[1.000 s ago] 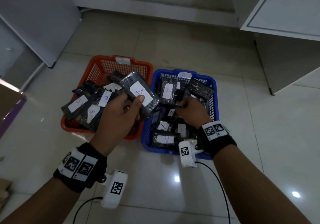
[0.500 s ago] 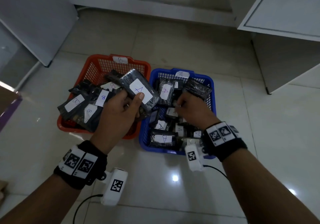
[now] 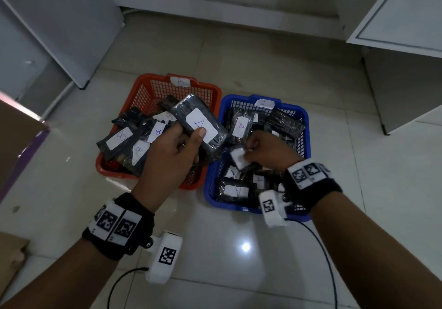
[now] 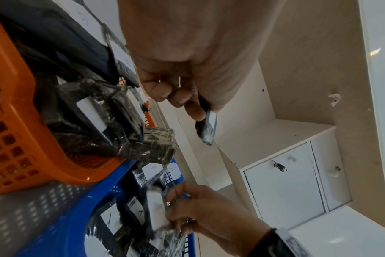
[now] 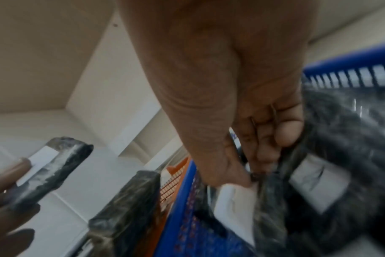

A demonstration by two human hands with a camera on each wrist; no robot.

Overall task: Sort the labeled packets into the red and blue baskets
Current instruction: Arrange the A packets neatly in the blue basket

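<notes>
Since its sticker says A, the left hand (image 3: 174, 150) grips a packet (image 3: 199, 127) above the red basket (image 3: 143, 88) — while the right hand (image 3: 270, 150) pinches another packet (image 3: 239, 158) inside the blue basket (image 3: 307, 122)

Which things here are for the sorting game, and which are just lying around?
For the job:
red basket
blue basket
packet marked A in left hand
packet in right hand

Lying about:
white cabinet
cardboard box
</notes>
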